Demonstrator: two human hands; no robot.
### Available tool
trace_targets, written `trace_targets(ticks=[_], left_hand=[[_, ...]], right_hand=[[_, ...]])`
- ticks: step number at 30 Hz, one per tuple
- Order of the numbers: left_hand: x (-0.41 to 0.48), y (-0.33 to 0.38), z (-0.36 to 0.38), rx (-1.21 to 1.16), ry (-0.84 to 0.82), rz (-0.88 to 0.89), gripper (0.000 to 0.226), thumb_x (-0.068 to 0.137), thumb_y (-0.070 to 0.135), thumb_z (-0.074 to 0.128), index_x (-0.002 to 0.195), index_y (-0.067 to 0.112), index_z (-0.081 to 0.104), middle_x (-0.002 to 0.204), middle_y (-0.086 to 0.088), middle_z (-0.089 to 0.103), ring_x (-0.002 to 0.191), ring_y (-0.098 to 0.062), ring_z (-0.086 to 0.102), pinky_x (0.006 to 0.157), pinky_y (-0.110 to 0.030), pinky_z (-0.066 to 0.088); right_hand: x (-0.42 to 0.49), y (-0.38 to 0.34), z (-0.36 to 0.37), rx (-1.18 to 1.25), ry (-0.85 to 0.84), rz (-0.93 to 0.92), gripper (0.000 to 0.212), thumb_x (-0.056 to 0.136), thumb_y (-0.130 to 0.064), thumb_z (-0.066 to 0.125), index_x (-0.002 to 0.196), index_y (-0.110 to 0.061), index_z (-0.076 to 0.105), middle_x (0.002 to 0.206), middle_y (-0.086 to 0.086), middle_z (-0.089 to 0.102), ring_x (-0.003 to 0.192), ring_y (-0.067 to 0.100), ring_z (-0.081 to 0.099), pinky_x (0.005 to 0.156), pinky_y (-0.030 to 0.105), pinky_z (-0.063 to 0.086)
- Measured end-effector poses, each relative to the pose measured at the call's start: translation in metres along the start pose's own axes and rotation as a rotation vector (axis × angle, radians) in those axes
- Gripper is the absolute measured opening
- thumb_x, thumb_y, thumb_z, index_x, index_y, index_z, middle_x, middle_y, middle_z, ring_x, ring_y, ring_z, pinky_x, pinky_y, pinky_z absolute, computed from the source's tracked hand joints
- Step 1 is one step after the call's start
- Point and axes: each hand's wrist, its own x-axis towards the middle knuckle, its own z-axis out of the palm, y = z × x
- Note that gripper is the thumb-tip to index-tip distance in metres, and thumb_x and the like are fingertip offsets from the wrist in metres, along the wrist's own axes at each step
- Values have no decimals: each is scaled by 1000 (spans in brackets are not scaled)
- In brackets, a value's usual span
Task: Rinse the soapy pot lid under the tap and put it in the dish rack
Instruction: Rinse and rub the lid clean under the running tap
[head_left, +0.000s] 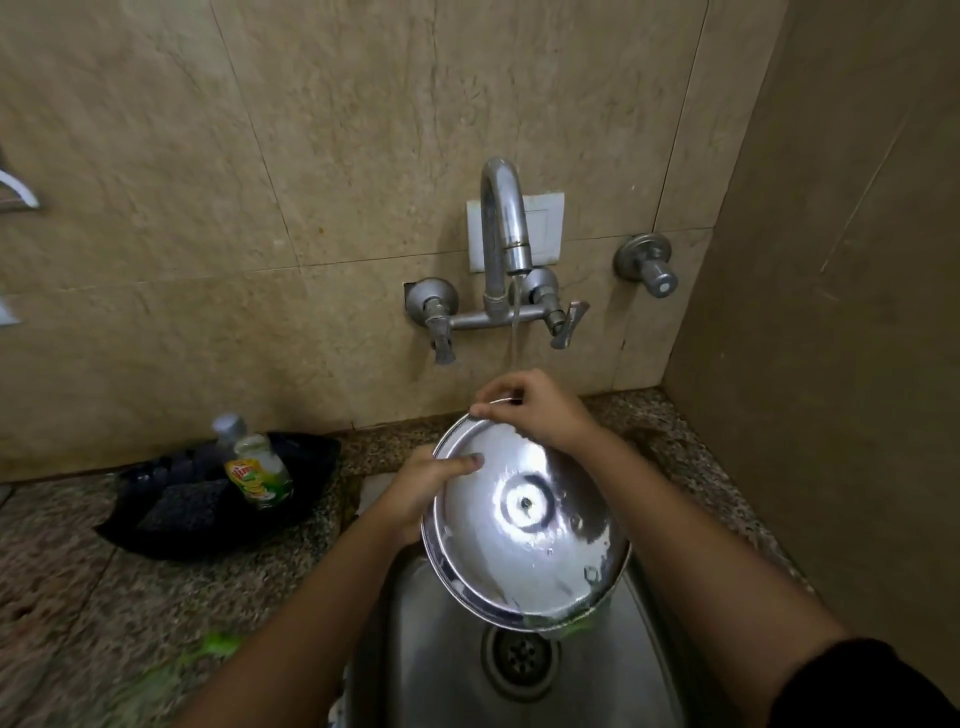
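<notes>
A round steel pot lid (524, 540) is held tilted over the steel sink (426, 675), its inner side facing me with a small bolt at the centre. My left hand (421, 493) grips its left rim, thumb lying on the inner face. My right hand (530, 408) pinches the far top rim. The wall tap (506, 228) runs a thin stream that falls just behind my right hand. Wet drops and some foam cling to the lid's lower edge. No dish rack is in view.
A black tray (156, 535) on the granite counter at the left holds a dish soap bottle (257, 467) and a dark scrub pad (184, 506). The sink drain (522, 657) lies below the lid. A valve (649, 262) sticks out of the wall at the right.
</notes>
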Motion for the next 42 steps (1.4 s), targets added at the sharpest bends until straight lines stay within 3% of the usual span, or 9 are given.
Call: trace_targets(ticks=[4,9,15,19,22,25,31,37,42], left_hand=[[-3,-12,-3,-114,88,8,16,84,3,63,98,2,71,88,-16,75,76,-29,71,66,-35,59],[7,-3,8,154,14,72,20,80,-6,62,93,4,73,86,-13,74,79,-24,70,69,-26,55],[2,-8,3,33,147,162,10,83,7,67,92,8,73,90,-14,74,80,-27,70,76,-36,56],[0,-6,-2,-6,147,54,14,83,10,67,94,3,72,85,-14,76,72,-27,72,70,-35,58],[3,7,3,119,57,57,23,80,8,70,101,-1,71,99,-22,73,90,-37,70,84,-46,55],[2,12,6,151,72,128,25,80,9,70,103,-2,71,104,-25,71,95,-38,68,89,-47,52],[-1,8,3,29,182,141,14,82,7,68,95,1,72,93,-20,73,75,-29,71,74,-39,58],[4,11,6,199,132,247,23,80,8,71,102,0,72,99,-22,73,94,-36,70,87,-46,54],[0,19,-6,147,135,231,19,83,9,68,100,1,72,92,-18,74,82,-30,71,77,-39,58]], right_hand=[[-4,23,-14,111,228,110,12,85,-36,66,77,-29,72,66,-15,68,68,4,63,68,33,50],[-2,-3,15,-133,-149,-154,17,82,-28,70,94,-18,76,85,-11,69,80,0,61,79,20,47],[-5,13,0,121,89,48,12,81,-33,72,85,-22,75,84,7,75,84,35,68,78,51,52],[-12,29,-5,-49,197,70,19,89,-44,57,86,-31,69,81,-11,68,81,14,64,80,42,52],[-9,17,9,-302,108,-156,26,93,-39,53,93,-20,70,88,1,65,87,19,60,77,39,47],[-7,13,6,-284,131,-316,27,92,-35,56,94,-13,71,87,5,64,83,17,58,73,31,44],[-8,28,-3,-431,377,-82,39,98,-40,35,79,-12,55,79,8,61,74,25,57,63,35,38],[0,2,-4,-654,25,-501,31,97,-34,34,88,-11,52,86,7,55,77,14,42,69,29,30],[-3,31,-27,-374,91,-195,27,101,-33,33,91,-15,50,86,4,55,78,22,53,72,36,43]])
